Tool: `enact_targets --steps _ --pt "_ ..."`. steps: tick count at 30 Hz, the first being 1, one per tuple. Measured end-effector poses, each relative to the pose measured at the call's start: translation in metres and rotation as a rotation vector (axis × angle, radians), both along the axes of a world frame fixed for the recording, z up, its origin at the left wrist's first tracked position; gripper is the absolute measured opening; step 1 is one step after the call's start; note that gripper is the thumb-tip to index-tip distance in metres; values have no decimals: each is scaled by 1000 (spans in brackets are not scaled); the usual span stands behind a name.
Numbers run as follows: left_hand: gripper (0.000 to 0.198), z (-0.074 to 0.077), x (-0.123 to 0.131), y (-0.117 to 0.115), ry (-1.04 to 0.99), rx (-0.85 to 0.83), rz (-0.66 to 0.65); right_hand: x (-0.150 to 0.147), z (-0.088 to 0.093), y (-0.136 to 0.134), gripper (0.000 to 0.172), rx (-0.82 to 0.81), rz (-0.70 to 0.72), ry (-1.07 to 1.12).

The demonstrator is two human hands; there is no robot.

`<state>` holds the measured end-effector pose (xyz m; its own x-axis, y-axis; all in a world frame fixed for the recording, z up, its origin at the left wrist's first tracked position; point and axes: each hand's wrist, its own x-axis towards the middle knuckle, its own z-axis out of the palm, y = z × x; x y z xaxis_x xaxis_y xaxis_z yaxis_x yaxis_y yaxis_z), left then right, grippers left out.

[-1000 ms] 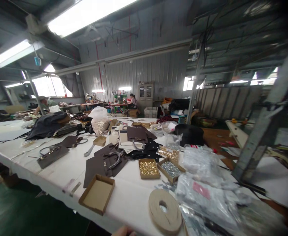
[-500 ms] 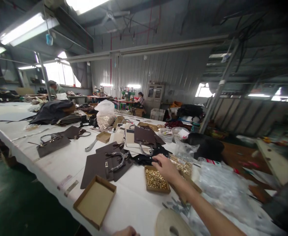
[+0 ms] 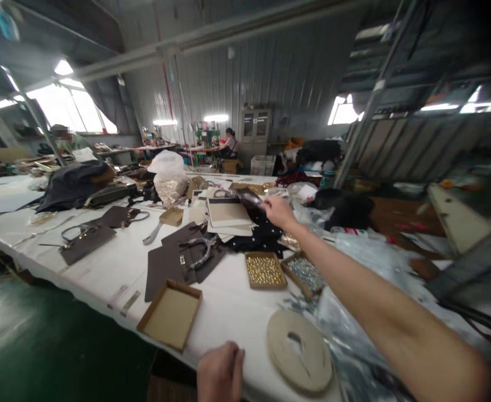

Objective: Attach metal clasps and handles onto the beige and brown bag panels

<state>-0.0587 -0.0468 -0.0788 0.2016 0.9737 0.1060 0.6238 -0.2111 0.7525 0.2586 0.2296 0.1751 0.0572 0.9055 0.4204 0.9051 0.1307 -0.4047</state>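
My right hand (image 3: 279, 212) is stretched far over the table, its fingers closed on the near end of a dark brown bag panel (image 3: 249, 197), which is tilted and smeared by motion. Below it lie a stack of cream panels (image 3: 229, 212) and a black studded piece (image 3: 258, 239). My left hand (image 3: 220, 371) is curled into a fist at the table's front edge; whether anything is inside is hidden. Left of centre, brown bag panels (image 3: 162, 271) lie flat, with a plastic-wrapped handle (image 3: 203, 254) on them.
Between my arms stand a box of gold studs (image 3: 265, 270), a box of silver pieces (image 3: 306, 273) and a beige tape roll (image 3: 299, 352). A shallow cardboard box (image 3: 171, 315) sits near the front edge. Plastic bags (image 3: 371, 268) crowd the right. Two people work farther back.
My right hand has moved from above the gold stud box away to the panel stack and taken hold of the brown panel, which has lifted. My left hand has come further into view.
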Motion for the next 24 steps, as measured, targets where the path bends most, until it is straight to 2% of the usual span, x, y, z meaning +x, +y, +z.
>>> enact_targets --steps 2,4,6,7,9,11,13,16,17,19,21,24 --pt "41 3 -2 -8 -33 42 -22 18 36 -21 36 87 -50 43" --pt "39 10 -7 -11 -120 1 -25 28 70 -62 46 265 4 219" --pt "45 24 -11 -14 -292 -99 -7 23 98 -124 57 315 96 435" --pt "52 33 -12 -17 -395 -127 2 14 107 -160 58 274 161 544" --pt "68 53 -10 -30 -574 -144 -21 -12 112 -234 56 191 222 775" --pt "86 72 0 -53 -723 -134 -99 -47 95 -295 51 103 228 1023" --pt "105 87 15 -81 -806 -124 -174 -84 60 -332 50 16 221 1278" --pt "124 93 38 -115 -772 -148 -208 -130 -3 -341 52 53 142 1591" --pt "122 90 43 -121 -734 -159 -185 -140 -21 -336 52 83 115 1649" --pt "105 81 48 -124 -661 -180 -100 -151 -52 -329 55 95 88 1725" --pt "84 69 44 -117 -625 -208 8 -149 -73 -330 55 31 133 1638" --pt "75 51 29 -99 -647 -290 76 -120 -100 -350 44 12 184 1087"
